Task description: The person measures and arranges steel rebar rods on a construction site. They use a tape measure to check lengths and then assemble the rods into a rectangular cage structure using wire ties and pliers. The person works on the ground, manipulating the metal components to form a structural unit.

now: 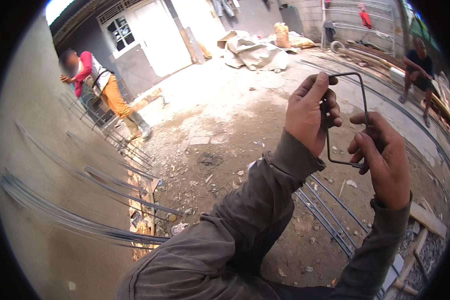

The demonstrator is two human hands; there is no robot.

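Note:
A thin dark steel bar bent into a rectangle, a rebar stirrup, is held up in front of me, its long sides nearly upright. My left hand grips its left side near the top corner, thumb pressed over the fingers. With thumb and bent fingers, my right hand holds the lower right part by the bottom corner. My fingers hide pieces of the bar. Below the hands, several straight rebars run across the dirt past my right forearm.
Bundled long rebars lean along the grey wall on the left. Beyond them a person in orange trousers bends at a rebar cage. Another person sits at the far right beside lumber. A tarp-covered heap lies at the back.

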